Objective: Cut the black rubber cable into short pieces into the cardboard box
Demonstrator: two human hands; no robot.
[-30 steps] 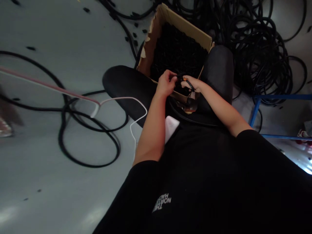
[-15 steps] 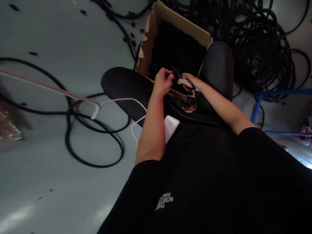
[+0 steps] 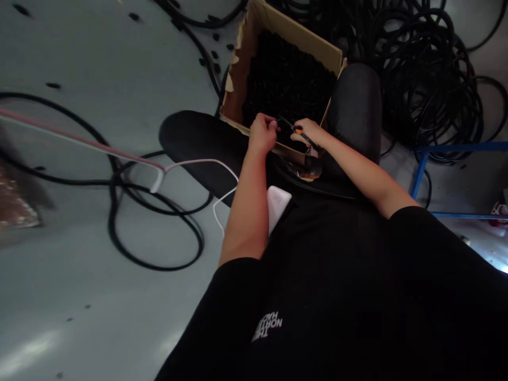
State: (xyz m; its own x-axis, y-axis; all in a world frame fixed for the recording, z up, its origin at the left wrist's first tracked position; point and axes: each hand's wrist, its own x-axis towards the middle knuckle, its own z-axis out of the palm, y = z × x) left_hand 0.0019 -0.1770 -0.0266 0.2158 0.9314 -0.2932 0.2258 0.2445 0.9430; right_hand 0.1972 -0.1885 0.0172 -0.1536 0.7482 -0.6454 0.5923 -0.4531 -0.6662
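Observation:
My right hand [image 3: 309, 130] is closed round the handles of a pair of scissors [image 3: 298, 130] in black and orange. Their blades point up and left, towards my left hand [image 3: 262, 132]. That hand is closed in a pinch at the near left corner of the box; a dark bit seems to show by its fingertips, too small and dim to name. Both hands are over the near edge of an open cardboard box [image 3: 235, 87], which stands between my legs. Small black pieces [image 3: 289, 79] fill much of it.
Black hose or cable lies in a big tangle [image 3: 424, 79] at upper right, and a looser loop [image 3: 154, 267] is on the floor at left. A white power bank [image 3: 278, 203] with a white cable rests on my lap. A blue frame [image 3: 420, 172] stands at right.
The scissors' handles have come closer together in my right hand. My left hand has shifted slightly to the left. The box stays in place.

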